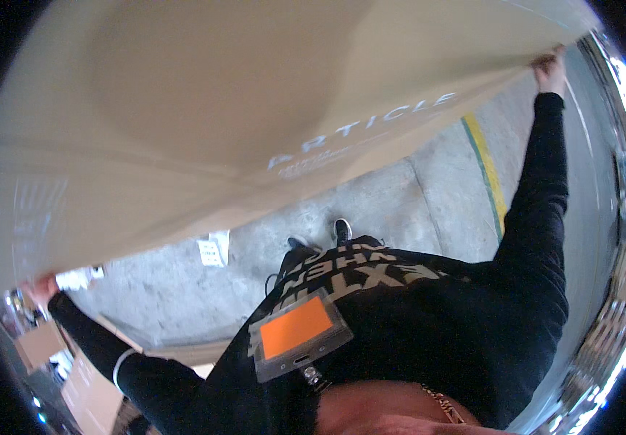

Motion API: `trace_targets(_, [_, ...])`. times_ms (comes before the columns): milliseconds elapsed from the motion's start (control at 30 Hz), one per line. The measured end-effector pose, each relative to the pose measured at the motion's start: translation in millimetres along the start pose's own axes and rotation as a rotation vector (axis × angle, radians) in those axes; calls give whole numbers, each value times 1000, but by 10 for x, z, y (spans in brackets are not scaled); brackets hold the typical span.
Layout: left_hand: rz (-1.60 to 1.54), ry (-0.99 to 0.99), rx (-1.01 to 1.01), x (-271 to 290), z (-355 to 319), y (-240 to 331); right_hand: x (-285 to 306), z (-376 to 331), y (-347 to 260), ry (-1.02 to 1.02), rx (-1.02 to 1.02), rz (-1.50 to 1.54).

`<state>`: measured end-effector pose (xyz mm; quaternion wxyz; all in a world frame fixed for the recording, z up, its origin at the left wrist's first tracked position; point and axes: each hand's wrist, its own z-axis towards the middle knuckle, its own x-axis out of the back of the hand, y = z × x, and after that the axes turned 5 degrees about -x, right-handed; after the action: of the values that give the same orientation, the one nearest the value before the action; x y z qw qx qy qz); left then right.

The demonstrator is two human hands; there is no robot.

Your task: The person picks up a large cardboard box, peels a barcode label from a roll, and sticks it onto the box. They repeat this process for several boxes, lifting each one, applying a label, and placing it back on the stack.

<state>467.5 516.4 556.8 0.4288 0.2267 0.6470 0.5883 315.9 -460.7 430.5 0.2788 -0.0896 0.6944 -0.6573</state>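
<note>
A very large brown piece of cardboard point(204, 109) fills the upper part of the view, with white print along its near edge. Whether it is a flat sheet or the side of a carton I cannot tell. My arms are spread wide. At the lower left corner, my left hand point(39, 290) grips the near edge, its fingers partly hidden by the cardboard. Higher up on the far right, my right hand point(549, 71) is closed on the other end of that edge. The cardboard slants, its right end farther from me than its left.
Grey concrete floor point(371, 196) shows below the cardboard, with a yellow and green line point(486, 163) at right. A white printed sheet point(213, 249) lies on it. Opened cartons point(92, 391) stand at lower left. Stacked pallets point(603, 333) line the right rim.
</note>
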Motion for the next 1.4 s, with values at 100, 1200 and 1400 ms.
trace_targets(100, [-51, 94, 65, 603, -28, -192, -745, 297, -287, -156, -29, 73])
trace_targets(1200, [412, 376, -87, 1325, -916, -592, 117, -25, 338, -328, -268, -215])
trace_targets(1400, [500, 196, -2, 1193, -997, -858, 411, -260, 283, -201, -282, -194])
